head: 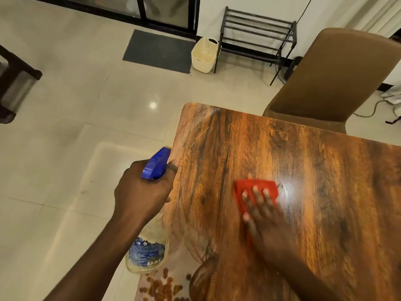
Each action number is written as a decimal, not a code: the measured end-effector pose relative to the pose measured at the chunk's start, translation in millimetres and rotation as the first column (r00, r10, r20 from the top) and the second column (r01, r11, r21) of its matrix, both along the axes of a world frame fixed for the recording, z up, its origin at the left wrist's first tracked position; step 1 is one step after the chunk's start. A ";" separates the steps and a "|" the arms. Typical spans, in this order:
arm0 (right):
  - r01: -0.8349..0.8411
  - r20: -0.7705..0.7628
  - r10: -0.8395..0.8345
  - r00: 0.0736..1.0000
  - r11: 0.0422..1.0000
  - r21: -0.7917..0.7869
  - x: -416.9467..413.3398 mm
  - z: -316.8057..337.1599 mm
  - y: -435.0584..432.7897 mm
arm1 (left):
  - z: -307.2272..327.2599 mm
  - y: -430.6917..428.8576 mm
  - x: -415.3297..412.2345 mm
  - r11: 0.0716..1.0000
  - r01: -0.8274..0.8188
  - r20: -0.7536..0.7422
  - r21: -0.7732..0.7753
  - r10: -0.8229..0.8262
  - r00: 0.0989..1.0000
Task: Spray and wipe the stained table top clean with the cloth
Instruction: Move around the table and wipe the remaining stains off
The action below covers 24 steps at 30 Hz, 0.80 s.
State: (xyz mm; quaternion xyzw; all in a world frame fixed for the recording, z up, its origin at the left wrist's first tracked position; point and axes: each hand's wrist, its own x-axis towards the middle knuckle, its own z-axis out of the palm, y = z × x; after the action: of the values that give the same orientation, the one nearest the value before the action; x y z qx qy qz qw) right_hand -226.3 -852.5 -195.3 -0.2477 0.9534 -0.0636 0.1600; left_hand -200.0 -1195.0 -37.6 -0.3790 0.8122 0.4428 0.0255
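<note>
The wooden table top (pixel 303 170) fills the right half of the view, glossy, with a bright light glare next to the cloth. My right hand (pixel 264 220) lies flat, fingers spread, pressing a red cloth (pixel 256 187) onto the table near its left side; the hand is motion-blurred. My left hand (pixel 143 190) grips the neck of a clear spray bottle (pixel 147 253) with a blue trigger head (pixel 156 164), held just off the table's left edge, nozzle pointing away from me. Faint smears show toward the table's far left corner.
A brown upholstered chair (pixel 338 79) stands at the table's far side. On the tiled floor (pixel 65 127) beyond are a cream basket (pixel 205 55), a dark rack (pixel 258 38) and a grey mat (pixel 158 51). My patterned clothing (pixel 165 285) shows at the bottom edge.
</note>
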 end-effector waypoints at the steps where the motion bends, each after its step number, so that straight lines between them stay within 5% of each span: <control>1: 0.066 0.000 -0.066 0.998 0.998 -0.020 -25.2 -1.4 -9.0 | 1.0 -2.7 0.5 1.000 0.000 0.008 0.008 0.000 1.000; 6: 0.235 -0.006 -0.236 0.972 0.970 -0.056 -154.5 -0.3 -93.2 | 1.9 -14.7 2.3 1.000 0.031 0.036 0.007 -0.031 0.999; 12: 0.072 0.072 -0.069 0.995 0.997 -0.034 -225.1 6.6 -228.8 | -1.6 -25.6 6.2 0.999 0.040 0.065 0.001 -0.040 0.997; 18: -0.301 0.042 0.301 0.953 0.954 -0.004 -179.1 1.5 -274.5 | 1.2 -29.9 11.3 0.999 0.032 0.085 0.017 -0.034 0.996; 24: -0.516 0.037 0.516 0.856 0.856 -0.023 -39.8 -4.1 -225.1 | 2.1 -26.5 16.8 0.997 0.072 0.090 0.025 -0.074 0.993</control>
State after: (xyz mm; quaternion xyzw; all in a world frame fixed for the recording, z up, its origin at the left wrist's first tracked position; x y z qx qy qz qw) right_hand -266.1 -1077.6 -199.4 -0.4937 0.8482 -0.0295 0.1897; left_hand -183.1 -1221.5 -35.6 -0.3685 0.8188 0.4324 0.0829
